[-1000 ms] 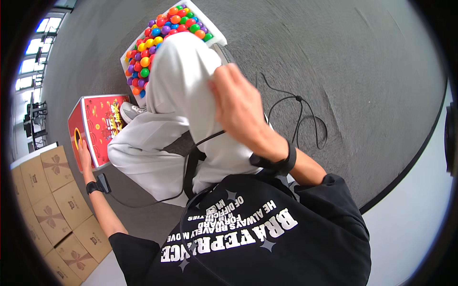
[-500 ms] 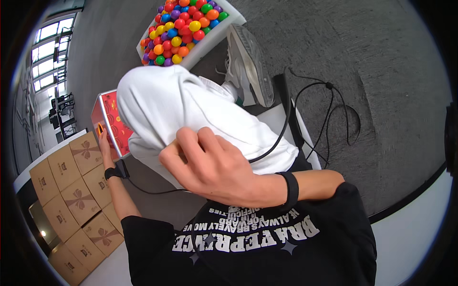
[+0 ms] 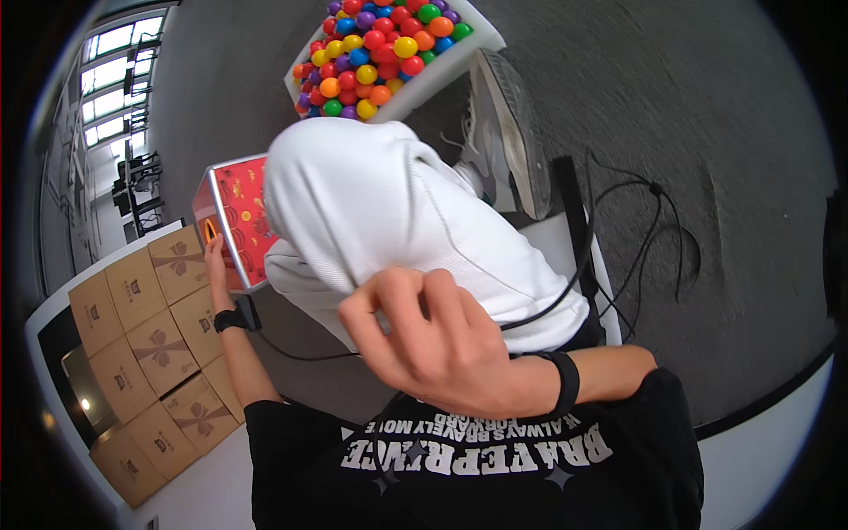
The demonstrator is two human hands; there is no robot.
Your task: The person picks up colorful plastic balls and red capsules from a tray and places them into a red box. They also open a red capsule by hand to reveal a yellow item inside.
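Note:
My left hand [image 3: 216,256] reaches out at the left to the side of a red patterned box [image 3: 240,212] with silvery edges. Its fingers look stretched along the box wall, just beneath an orange-rimmed oval opening [image 3: 210,230]; the fingertips are only partly visible. My right hand [image 3: 433,340] is in front of my body, above my leg in white trousers [image 3: 371,203]. Its fingers are curled in, with their tips turned out of sight, so anything inside is hidden. A black band [image 3: 566,383] circles the right wrist, and a strapped black device [image 3: 238,316] sits on the left one.
A white tub [image 3: 486,31] full of colourful plastic balls stands ahead, beside a grey shoe [image 3: 512,132]. Black cables [image 3: 654,190] lie on the grey floor at the right, and one crosses my leg. Brown cardboard boxes [image 3: 159,344] are stacked at the left.
The whole view has shifted, so the box, tub and leg appear farther right. Both hands keep much the same pose, the left still at the red box.

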